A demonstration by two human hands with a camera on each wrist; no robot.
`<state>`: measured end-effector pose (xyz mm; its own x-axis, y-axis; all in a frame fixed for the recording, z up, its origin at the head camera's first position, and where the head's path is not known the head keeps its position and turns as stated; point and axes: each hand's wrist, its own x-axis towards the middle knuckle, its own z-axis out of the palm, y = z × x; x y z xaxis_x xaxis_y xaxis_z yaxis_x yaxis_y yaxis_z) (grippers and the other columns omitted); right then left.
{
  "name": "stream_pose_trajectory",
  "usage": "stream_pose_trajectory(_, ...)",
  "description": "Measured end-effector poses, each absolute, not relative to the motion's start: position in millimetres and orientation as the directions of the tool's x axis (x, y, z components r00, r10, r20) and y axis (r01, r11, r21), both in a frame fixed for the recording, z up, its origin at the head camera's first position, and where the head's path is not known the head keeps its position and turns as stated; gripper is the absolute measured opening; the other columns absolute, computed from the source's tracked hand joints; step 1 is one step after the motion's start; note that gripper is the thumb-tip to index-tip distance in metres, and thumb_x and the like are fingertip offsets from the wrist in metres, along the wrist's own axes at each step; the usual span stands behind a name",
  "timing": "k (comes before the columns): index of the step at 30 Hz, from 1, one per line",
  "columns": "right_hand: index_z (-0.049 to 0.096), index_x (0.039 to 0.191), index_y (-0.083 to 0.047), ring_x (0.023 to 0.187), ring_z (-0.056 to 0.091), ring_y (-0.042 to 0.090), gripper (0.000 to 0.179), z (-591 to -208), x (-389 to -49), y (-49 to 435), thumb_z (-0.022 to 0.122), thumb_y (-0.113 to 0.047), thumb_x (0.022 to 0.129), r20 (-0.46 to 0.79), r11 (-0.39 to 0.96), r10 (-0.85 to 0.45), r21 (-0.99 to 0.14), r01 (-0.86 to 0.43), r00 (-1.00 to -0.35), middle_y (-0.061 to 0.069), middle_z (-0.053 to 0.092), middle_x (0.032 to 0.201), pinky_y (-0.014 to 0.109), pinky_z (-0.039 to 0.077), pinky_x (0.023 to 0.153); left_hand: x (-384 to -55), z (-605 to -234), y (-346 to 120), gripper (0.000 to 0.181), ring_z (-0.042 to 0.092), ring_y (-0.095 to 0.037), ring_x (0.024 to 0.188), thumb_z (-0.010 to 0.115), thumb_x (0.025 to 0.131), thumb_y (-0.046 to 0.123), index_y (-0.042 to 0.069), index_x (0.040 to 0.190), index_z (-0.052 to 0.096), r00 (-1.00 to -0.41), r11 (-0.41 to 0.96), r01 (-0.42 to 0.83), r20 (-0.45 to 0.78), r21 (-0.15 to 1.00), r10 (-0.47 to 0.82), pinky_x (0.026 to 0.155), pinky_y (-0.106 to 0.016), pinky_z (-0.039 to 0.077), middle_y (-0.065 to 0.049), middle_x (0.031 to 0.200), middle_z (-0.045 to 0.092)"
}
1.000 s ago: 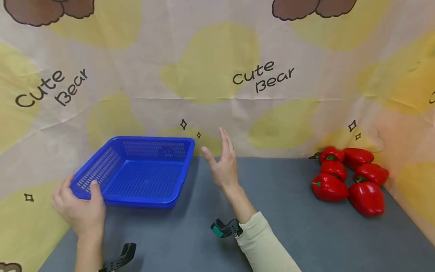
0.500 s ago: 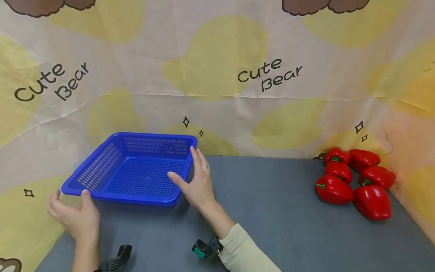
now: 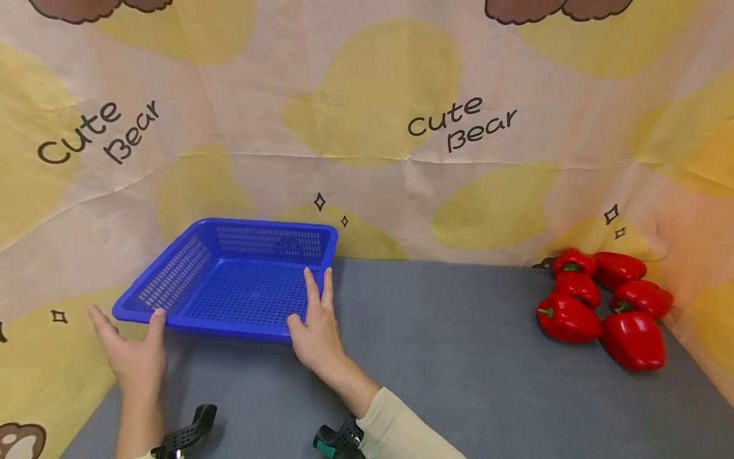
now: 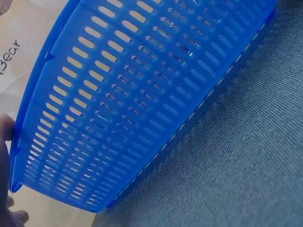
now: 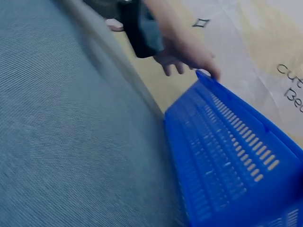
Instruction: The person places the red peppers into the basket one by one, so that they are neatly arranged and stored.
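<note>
A blue plastic basket (image 3: 229,326) with slotted walls sits at the left of the grey table, nothing in it. At its near left corner is my left hand (image 3: 134,360), thumb on the rim and the other fingers spread out straight to the left. My right hand (image 3: 320,338) lies along the near right corner, its thumb by the front rim and two fingers stretched over the right side. In the left wrist view the basket's front wall (image 4: 123,94) fills much of the frame. The right wrist view shows the left thumb (image 5: 208,66) against the rim corner.
Several red bell peppers (image 3: 633,341) lie in a cluster at the table's right side. Grey table surface (image 3: 436,344) stretches between them and the basket. A patterned cloth (image 3: 367,95) hangs behind, close to the basket's back rim.
My right hand has come left and down from beside the basket to its near right corner. The left hand's fingers have straightened and spread away from the rim. The peppers stay put.
</note>
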<state>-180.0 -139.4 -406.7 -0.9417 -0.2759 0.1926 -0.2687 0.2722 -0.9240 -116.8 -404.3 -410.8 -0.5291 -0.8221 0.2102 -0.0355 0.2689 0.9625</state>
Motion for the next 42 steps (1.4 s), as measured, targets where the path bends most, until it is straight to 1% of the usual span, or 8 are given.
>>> stream_pose_trajectory(3,0.012,0.163,-0.034,0.149,0.037,0.029,0.083,-410,-177,-140,0.048,-0.014,0.091,0.173,0.248,-0.267,-0.938,-0.242,-0.948,0.003,-0.009,0.172,0.044,0.051,0.091,-118,-411,-405,0.093,0.005,-0.011,0.158,0.060,0.095,0.025,0.027,0.163,-0.002,-0.547,0.268,-0.043,0.202,0.963,-0.812,0.127,-0.024,0.003,0.012,0.171,-0.001)
stream_pose_trajectory(7,0.009,0.163,-0.032,0.156,0.021,0.028,0.085,-411,-173,-137,0.047,-0.015,0.089,0.161,0.257,-0.268,-0.938,-0.231,-0.950,0.005,0.007,0.172,0.055,0.036,0.115,-120,-412,-405,0.092,0.006,-0.019,0.159,0.056,0.096,0.026,0.025,0.163,-0.007,-0.604,0.214,-0.073,0.127,0.974,-0.786,0.128,-0.029,0.004,0.005,0.172,-0.004)
stream_pose_trajectory(16,0.001,0.164,-0.030,0.157,0.015,0.023,0.092,-415,-170,-110,0.050,-0.017,0.087,0.164,0.292,-0.297,-0.923,-0.252,-0.941,-0.003,0.009,0.171,0.056,0.032,0.118,-119,-418,-402,0.094,0.003,-0.015,0.159,0.058,0.095,0.031,0.027,0.163,-0.006,-0.647,0.211,-0.142,0.071,0.967,-0.759,0.128,-0.032,0.003,0.003,0.172,-0.004)
stream_pose_trajectory(23,-0.001,0.163,-0.030,0.157,0.016,0.023,0.091,-413,-171,-72,0.050,-0.019,0.088,0.162,0.346,-0.325,-0.897,-0.276,-0.932,-0.004,0.008,0.171,0.057,0.029,0.120,-128,-425,-400,0.067,0.042,-0.009,0.135,0.058,0.095,0.026,0.026,0.158,0.035,-0.642,0.326,-0.165,0.150,0.931,-0.752,0.116,-0.018,0.029,-0.006,0.161,0.039)
stream_pose_trajectory(28,0.001,0.163,-0.028,0.157,0.018,0.025,0.090,-411,-170,-46,0.050,-0.018,0.089,0.162,0.363,-0.323,-0.889,-0.281,-0.932,-0.001,0.010,0.171,0.059,0.030,0.119,-128,-421,-399,0.060,0.049,-0.001,0.119,0.057,0.095,0.025,0.034,0.153,0.044,-0.702,0.408,-0.223,0.145,0.885,-0.698,0.099,-0.010,0.035,-0.005,0.158,0.046)
stream_pose_trajectory(33,0.006,0.164,-0.027,0.156,0.021,0.024,0.090,-415,-171,-23,0.052,-0.015,0.087,0.193,0.391,-0.299,-0.869,-0.304,-0.935,0.001,0.014,0.171,0.057,0.031,0.119,-133,-423,-385,0.062,0.049,0.009,0.087,0.056,0.090,0.009,0.031,0.147,0.053,-0.744,0.490,-0.120,0.248,0.863,-0.620,0.072,-0.004,0.037,-0.002,0.144,0.058)
stream_pose_trajectory(37,0.007,0.164,-0.029,0.155,0.023,0.023,0.092,-418,-172,-6,0.054,-0.012,0.086,0.216,0.390,-0.285,-0.864,-0.319,-0.934,0.002,0.017,0.170,0.056,0.032,0.119,-140,-431,-367,0.063,0.051,0.008,0.090,0.053,0.086,0.002,0.029,0.143,0.058,-0.713,0.487,-0.017,0.331,0.873,-0.619,0.074,-0.004,0.037,0.010,0.135,0.062)
stream_pose_trajectory(42,0.008,0.164,-0.030,0.150,0.035,0.030,0.094,-422,-172,20,0.053,-0.007,0.085,0.264,0.384,-0.272,-0.852,-0.356,-0.926,0.009,0.022,0.169,0.056,0.038,0.111,-148,-438,-338,0.064,0.054,0.006,0.098,0.046,0.086,-0.001,0.026,0.142,0.060,-0.684,0.446,0.066,0.366,0.893,-0.631,0.076,-0.005,0.039,-0.005,0.140,0.063)
